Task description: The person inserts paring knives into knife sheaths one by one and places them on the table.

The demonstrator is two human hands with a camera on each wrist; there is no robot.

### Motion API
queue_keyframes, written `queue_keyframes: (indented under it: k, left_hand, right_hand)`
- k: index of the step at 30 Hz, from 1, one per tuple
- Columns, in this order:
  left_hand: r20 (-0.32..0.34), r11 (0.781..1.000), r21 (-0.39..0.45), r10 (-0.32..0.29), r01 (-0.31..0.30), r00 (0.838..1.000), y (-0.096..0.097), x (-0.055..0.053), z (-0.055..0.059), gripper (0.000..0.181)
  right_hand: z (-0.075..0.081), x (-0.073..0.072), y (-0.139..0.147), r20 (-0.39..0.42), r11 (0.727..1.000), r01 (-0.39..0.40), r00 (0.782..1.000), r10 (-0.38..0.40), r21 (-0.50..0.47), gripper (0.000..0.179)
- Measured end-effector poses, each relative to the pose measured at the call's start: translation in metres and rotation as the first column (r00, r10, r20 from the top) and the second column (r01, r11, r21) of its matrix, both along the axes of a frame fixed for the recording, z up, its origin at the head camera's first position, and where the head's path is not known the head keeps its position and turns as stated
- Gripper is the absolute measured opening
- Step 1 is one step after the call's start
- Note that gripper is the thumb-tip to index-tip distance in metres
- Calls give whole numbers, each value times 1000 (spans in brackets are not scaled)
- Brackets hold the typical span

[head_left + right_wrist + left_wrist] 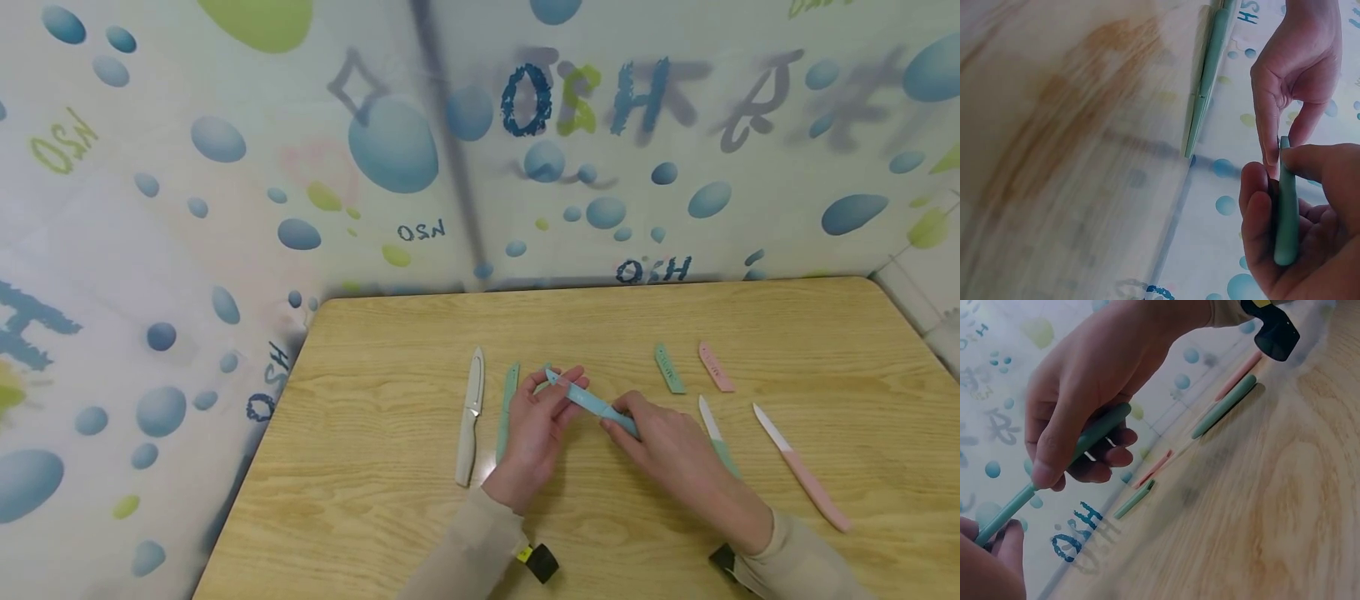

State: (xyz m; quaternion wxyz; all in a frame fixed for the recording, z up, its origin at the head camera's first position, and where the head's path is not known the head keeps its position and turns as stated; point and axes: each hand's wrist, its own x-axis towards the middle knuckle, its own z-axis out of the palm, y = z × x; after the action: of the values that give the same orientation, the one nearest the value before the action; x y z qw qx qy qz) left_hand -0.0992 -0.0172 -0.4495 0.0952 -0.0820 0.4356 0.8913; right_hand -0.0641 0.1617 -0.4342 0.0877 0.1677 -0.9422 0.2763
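Note:
A light blue paring knife [588,402] in its blade sheath is held slantwise above the table between both hands. My right hand [667,442] grips its handle [1286,231], thumb along the side. At the sheathed end, the fingers and thumb of my left hand [534,425] pinch the cover; the left wrist view shows this hand only at the lower left corner. Beneath the left hand lies a green sheathed knife [510,392], partly hidden by it. A second green tip [547,367] peeks out behind those fingers.
Left of the hands lies a white-handled knife [471,417]. To the right, a bare-bladed green knife [722,450], partly behind the right hand, and a pink knife [806,479] lie on the wooden table [360,375]. Beyond them are a green sheath [670,369] and a pink sheath [716,367].

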Motion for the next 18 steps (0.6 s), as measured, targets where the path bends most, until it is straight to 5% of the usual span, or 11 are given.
queue_keyframes:
  k: [18]
  left_hand:
    - [-39, 979, -99, 174, -177, 984, -48, -15, 7, 17]
  right_hand:
    - [3, -3, -2, 56, 999, 18, 998, -20, 51, 15]
